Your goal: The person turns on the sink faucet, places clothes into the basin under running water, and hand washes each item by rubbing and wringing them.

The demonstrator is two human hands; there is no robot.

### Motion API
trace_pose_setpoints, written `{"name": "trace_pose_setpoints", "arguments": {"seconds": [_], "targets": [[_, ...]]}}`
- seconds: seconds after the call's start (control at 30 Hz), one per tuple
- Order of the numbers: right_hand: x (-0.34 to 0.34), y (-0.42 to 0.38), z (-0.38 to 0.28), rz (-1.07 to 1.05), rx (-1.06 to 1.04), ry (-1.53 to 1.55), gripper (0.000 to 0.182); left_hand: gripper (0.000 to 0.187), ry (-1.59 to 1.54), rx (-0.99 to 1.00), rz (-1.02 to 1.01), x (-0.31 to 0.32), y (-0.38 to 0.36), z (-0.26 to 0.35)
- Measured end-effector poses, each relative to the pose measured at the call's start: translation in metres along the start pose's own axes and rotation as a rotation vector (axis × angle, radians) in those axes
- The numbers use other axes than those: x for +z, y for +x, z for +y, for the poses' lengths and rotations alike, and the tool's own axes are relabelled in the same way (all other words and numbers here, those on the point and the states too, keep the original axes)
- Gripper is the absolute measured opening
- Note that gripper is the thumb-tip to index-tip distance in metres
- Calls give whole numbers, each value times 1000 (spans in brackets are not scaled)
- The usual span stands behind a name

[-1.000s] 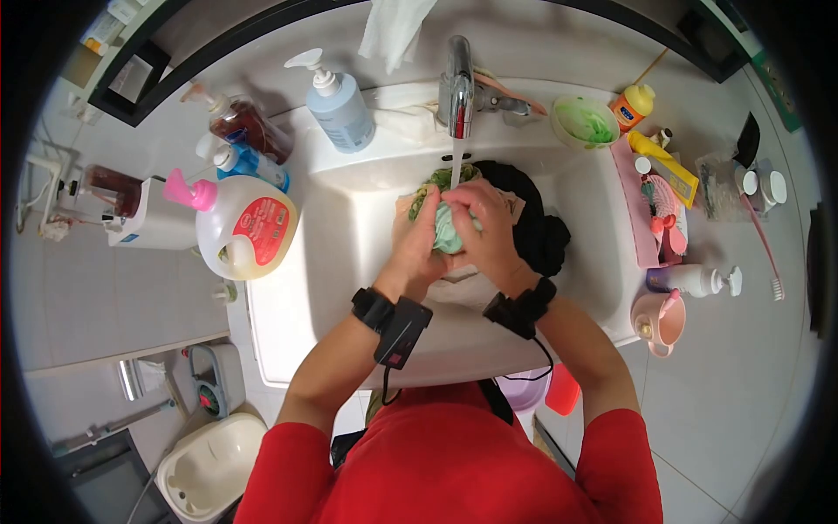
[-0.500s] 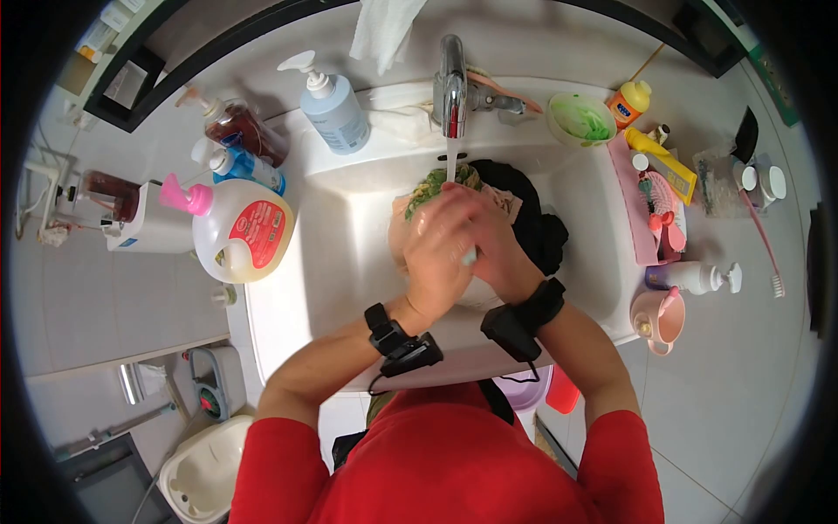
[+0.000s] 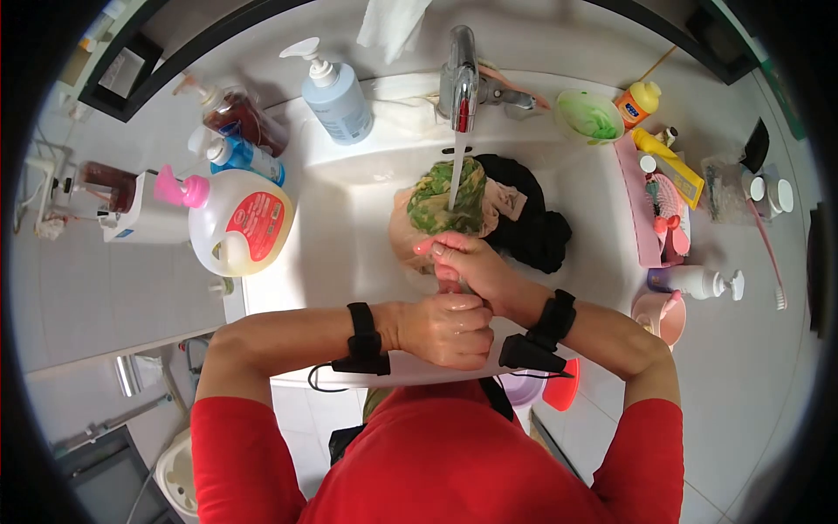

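Over the front half of the white sink (image 3: 336, 253), my left hand (image 3: 447, 330) is closed in a wet fist with its knuckles up. Just above it, my right hand (image 3: 478, 269) is closed too, its fingers curled and touching the left. A small pale bit shows between them; what they grip is mostly hidden. Beyond the hands, a green patterned cloth (image 3: 428, 205) lies in the basin, with water from the faucet (image 3: 463, 83) running onto it. A beige cloth (image 3: 403, 231) is under and around it. A black cloth (image 3: 537, 227) lies bunched on the right.
On the left stand a pink-pump detergent bottle (image 3: 214, 223), a blue pump bottle (image 3: 339, 105) and several other bottles. A green soap dish (image 3: 587, 118) sits at the back right rim. A pink tray (image 3: 635, 201) and a pink mug (image 3: 663, 316) are at the right.
Both hands have drawn back toward me, away from the faucet, with the left now a fist below the right. The green cloth and running water are more exposed.
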State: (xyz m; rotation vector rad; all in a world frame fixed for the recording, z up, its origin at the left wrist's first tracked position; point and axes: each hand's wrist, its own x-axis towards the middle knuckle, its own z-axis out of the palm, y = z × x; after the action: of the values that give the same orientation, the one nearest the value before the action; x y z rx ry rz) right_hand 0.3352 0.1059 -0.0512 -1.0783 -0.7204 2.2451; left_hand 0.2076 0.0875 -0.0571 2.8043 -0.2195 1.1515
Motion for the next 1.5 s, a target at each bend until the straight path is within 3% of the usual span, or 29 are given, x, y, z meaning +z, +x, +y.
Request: {"name": "trace_pose_setpoints", "arguments": {"seconds": [0.77, 0.83, 0.87, 0.93, 1.0, 1.07, 1.13, 1.23, 1.27, 1.3, 1.33, 1.4, 1.43, 1.5], "targets": [[-15, 17, 22, 78, -130, -435, 18, 10, 26, 147, -283, 18, -14, -2], [-26, 24, 18, 128, -335, -343, 21, 6, -31, -113, -326, 8, -12, -5], [-29, 24, 12, 124, -340, -344, 21, 6, -26, -112, -329, 2, -10, -7], [-34, 23, -4, 173, -435, -399, 24, 11, 93, -600, 166, -10, -9, -6], [-43, 34, -12, 230, -366, -281, 26, 17, -166, -1191, 481, -22, -11, 3], [-55, 50, -19, 423, -561, -381, 23, 13, -173, -1396, 597, -47, -16, 16], [-70, 68, -28, 401, -561, -337, 26, 12, -41, -1505, 607, -74, -24, 35], [-74, 71, -33, 260, -707, -1222, 32, 10, -80, -1566, 946, -109, -40, 67], [-69, 61, -30, 247, -713, -1223, 32, 9, -41, -1558, 1046, -117, -50, 78], [-65, 51, -26, 303, -671, -1623, 42, 11, -15, -1592, 1191, -121, -59, 88], [-64, 46, -24, 364, -606, -2020, 53, 14, 89, -1583, 1163, -120, -81, 98], [-78, 65, -14, 378, -630, -2014, 47, 16, 347, -1770, 787, -112, -110, 120], [-78, 69, -12, 416, -600, -1994, 42, 16, 349, -1767, 793, -109, -123, 129], [-71, 64, -8, 456, -559, -1976, 36, 20, 212, -1940, 845, -108, -137, 142]]}}
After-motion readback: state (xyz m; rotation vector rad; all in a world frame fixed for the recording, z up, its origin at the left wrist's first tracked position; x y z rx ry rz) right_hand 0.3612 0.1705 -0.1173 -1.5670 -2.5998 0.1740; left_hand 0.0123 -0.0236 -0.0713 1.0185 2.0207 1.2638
